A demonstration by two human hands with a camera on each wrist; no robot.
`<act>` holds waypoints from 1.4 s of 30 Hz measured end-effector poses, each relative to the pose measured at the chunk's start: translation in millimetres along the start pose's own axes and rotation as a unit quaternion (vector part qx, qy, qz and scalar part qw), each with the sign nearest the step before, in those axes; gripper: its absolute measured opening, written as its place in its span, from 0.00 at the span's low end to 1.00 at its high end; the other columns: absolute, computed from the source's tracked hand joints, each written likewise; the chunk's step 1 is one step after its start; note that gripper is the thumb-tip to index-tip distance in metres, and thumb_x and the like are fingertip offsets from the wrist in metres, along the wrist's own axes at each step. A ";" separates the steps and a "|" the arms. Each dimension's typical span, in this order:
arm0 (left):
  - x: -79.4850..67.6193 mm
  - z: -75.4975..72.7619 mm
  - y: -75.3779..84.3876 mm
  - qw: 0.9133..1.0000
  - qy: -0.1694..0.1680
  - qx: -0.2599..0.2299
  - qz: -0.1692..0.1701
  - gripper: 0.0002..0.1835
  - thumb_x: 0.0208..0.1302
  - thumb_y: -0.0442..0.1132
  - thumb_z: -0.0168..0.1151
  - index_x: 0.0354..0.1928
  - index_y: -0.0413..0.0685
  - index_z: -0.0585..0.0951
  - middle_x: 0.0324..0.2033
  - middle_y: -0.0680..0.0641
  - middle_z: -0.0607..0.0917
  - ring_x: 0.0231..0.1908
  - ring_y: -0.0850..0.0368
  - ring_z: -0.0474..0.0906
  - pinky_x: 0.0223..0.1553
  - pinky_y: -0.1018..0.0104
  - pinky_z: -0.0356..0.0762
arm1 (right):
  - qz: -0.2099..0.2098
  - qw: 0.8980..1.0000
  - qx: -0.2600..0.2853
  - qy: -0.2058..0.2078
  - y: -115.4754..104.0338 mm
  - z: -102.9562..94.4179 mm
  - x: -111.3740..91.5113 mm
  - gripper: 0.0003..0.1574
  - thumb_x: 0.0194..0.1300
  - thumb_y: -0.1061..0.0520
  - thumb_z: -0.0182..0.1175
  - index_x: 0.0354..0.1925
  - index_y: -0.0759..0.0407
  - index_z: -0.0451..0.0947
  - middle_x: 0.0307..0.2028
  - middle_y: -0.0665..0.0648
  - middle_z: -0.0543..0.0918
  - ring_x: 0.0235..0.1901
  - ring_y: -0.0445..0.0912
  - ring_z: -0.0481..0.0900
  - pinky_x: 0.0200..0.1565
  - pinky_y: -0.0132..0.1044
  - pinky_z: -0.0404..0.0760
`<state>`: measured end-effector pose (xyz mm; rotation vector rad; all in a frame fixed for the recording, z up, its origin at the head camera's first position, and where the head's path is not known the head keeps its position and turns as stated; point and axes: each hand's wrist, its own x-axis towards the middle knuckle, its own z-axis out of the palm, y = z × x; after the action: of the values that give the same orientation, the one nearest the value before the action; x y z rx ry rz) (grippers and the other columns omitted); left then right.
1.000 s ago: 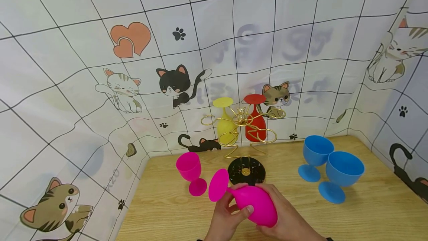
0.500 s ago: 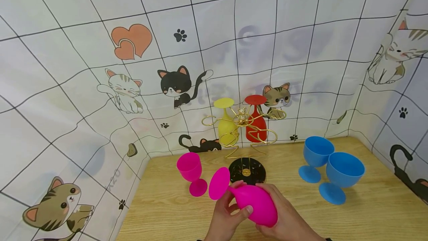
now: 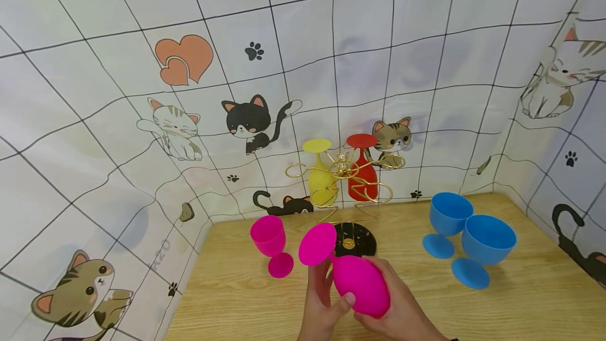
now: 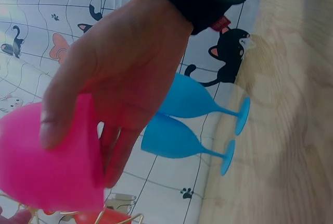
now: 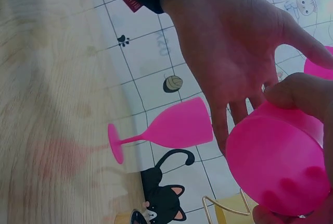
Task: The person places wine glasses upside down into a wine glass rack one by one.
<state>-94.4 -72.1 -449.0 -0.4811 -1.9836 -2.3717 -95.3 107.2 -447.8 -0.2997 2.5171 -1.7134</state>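
Observation:
Both hands hold a pink plastic goblet (image 3: 362, 286), tilted with its foot up to the left and its bowl down to the right. My left hand (image 3: 322, 304) has its thumb on the near side of the bowl; its other fingers reach behind the stem, partly hidden. My right hand (image 3: 402, 299) grips the bowl from the right, near the rim; in the left wrist view, that right hand (image 4: 119, 62) has its thumb along the bowl. Just beyond stands a gold wire goblet rack (image 3: 350, 167) with a black round base (image 3: 362, 238), partly covered by the held goblet.
A yellow goblet (image 3: 322, 183) and a red goblet (image 3: 362, 180) hang upside down on the rack. Another pink goblet (image 3: 268, 236) stands upright to the left. Two blue goblets (image 3: 450, 213) stand at the right. Cat-printed sheeting (image 3: 303, 30) encloses the wooden table (image 3: 227, 293).
The held pink goblet's foot has risen and shifted slightly right, over part of the rack's base. My left fingers have moved from over the stem to behind it. Other goblets stay put.

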 end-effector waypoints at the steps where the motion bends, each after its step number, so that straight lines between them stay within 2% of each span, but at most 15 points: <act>1: -0.8 1.7 -1.0 1.000 -0.007 -0.009 -0.004 0.45 0.60 0.42 0.66 0.75 0.57 0.52 0.73 0.48 0.61 0.73 0.50 0.57 0.70 0.57 0.62 | 0.002 1.000 0.004 0.004 -0.9 1.5 -0.4 0.62 0.40 0.49 0.81 0.69 0.47 0.57 0.61 0.55 0.70 0.55 0.56 0.73 0.40 0.34 0.85; 3: -2.4 5.4 -3.4 0.999 -0.017 -0.028 -0.010 0.46 0.60 0.41 0.66 0.76 0.54 0.50 0.73 0.49 0.60 0.71 0.55 0.60 0.68 0.66 0.65 | -0.001 1.000 0.007 0.014 -2.8 4.3 -1.4 0.62 0.40 0.49 0.81 0.68 0.47 0.58 0.61 0.55 0.71 0.55 0.55 0.74 0.40 0.34 0.85; 5: -4.3 8.5 -6.3 0.999 -0.023 -0.041 -0.009 0.47 0.61 0.41 0.66 0.76 0.50 0.49 0.73 0.48 0.61 0.69 0.58 0.63 0.66 0.70 0.68 | -0.005 1.000 0.005 0.024 -3.7 6.7 -2.5 0.61 0.39 0.48 0.81 0.68 0.46 0.59 0.61 0.54 0.72 0.55 0.55 0.74 0.41 0.32 0.84; 9: -6.8 14.9 -9.3 0.998 -0.012 -0.058 -0.009 0.49 0.60 0.40 0.67 0.75 0.44 0.48 0.71 0.43 0.64 0.65 0.59 0.70 0.62 0.70 0.73 | -0.022 0.999 0.008 0.028 -2.5 10.2 -3.7 0.61 0.40 0.50 0.81 0.68 0.47 0.59 0.60 0.54 0.72 0.54 0.54 0.75 0.42 0.31 0.82; 14: -7.4 20.1 -10.9 0.998 0.009 -0.048 -0.027 0.48 0.58 0.41 0.69 0.74 0.42 0.51 0.66 0.41 0.69 0.60 0.53 0.74 0.56 0.66 0.79 | -0.044 0.999 0.016 0.023 -0.8 13.6 -4.5 0.63 0.39 0.53 0.81 0.70 0.50 0.57 0.61 0.56 0.71 0.55 0.56 0.75 0.44 0.30 0.82; 21: -5.0 26.4 -8.8 0.995 0.047 -0.027 -0.085 0.50 0.52 0.40 0.74 0.73 0.52 0.55 0.64 0.43 0.71 0.57 0.47 0.73 0.52 0.63 0.80 | -0.038 0.998 0.017 0.037 -2.2 16.2 -5.1 0.64 0.40 0.52 0.81 0.70 0.51 0.56 0.61 0.56 0.72 0.56 0.56 0.75 0.46 0.29 0.82; 26: -3.0 27.3 -5.5 0.993 0.056 -0.004 -0.108 0.53 0.50 0.40 0.76 0.74 0.52 0.54 0.65 0.42 0.69 0.57 0.47 0.72 0.51 0.63 0.80 | -0.031 0.999 0.028 0.020 -1.3 16.4 -4.7 0.66 0.42 0.49 0.80 0.72 0.52 0.53 0.63 0.56 0.70 0.58 0.57 0.74 0.47 0.29 0.82; 30: -1.9 25.0 -4.2 0.991 0.057 0.019 -0.116 0.53 0.50 0.41 0.76 0.75 0.52 0.53 0.64 0.42 0.69 0.56 0.48 0.73 0.50 0.65 0.80 | -0.010 0.999 0.038 -0.004 -1.2 16.0 -4.4 0.65 0.46 0.47 0.79 0.73 0.46 0.49 0.65 0.55 0.68 0.60 0.57 0.72 0.47 0.27 0.81; 33: -0.9 22.5 -3.8 0.992 0.051 0.021 -0.111 0.53 0.51 0.41 0.75 0.74 0.51 0.53 0.63 0.42 0.70 0.55 0.48 0.74 0.49 0.64 0.80 | -0.010 0.999 0.037 -0.012 -1.4 15.4 -4.6 0.65 0.47 0.47 0.78 0.73 0.41 0.48 0.66 0.54 0.67 0.61 0.57 0.72 0.48 0.27 0.80; 36: -0.2 19.4 -2.9 0.993 0.047 0.030 -0.105 0.51 0.51 0.41 0.75 0.74 0.53 0.55 0.62 0.42 0.72 0.54 0.48 0.75 0.48 0.65 0.81 | -0.032 0.999 0.005 -0.005 -1.5 14.3 -6.2 0.67 0.47 0.47 0.78 0.74 0.36 0.47 0.68 0.52 0.64 0.62 0.56 0.72 0.48 0.29 0.81; 38: 0.1 16.6 -2.3 0.994 0.041 0.032 -0.096 0.49 0.51 0.40 0.74 0.73 0.54 0.57 0.61 0.43 0.73 0.54 0.48 0.76 0.48 0.65 0.81 | -0.065 0.997 -0.043 0.014 -0.5 12.9 -8.0 0.68 0.47 0.44 0.77 0.75 0.36 0.46 0.70 0.52 0.63 0.64 0.56 0.71 0.49 0.35 0.83; 40: 0.1 13.6 -1.5 0.995 0.035 0.035 -0.090 0.46 0.52 0.39 0.74 0.71 0.56 0.60 0.60 0.44 0.74 0.54 0.49 0.76 0.48 0.65 0.82 | -0.109 0.988 -0.102 0.040 0.8 10.7 -9.5 0.68 0.48 0.41 0.76 0.76 0.38 0.45 0.71 0.52 0.61 0.65 0.56 0.70 0.50 0.44 0.85; 42: -0.1 10.1 -0.8 0.995 0.031 0.038 -0.083 0.44 0.52 0.38 0.74 0.69 0.57 0.61 0.59 0.44 0.75 0.54 0.49 0.77 0.48 0.65 0.82 | -0.150 0.975 -0.152 0.064 2.7 7.8 -10.6 0.66 0.50 0.40 0.74 0.77 0.40 0.46 0.73 0.52 0.59 0.66 0.57 0.67 0.48 0.54 0.85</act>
<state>-92.2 -62.3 -448.3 -0.2451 -2.1546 -2.3586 -83.8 103.3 -453.7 -0.6398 2.9608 -1.4666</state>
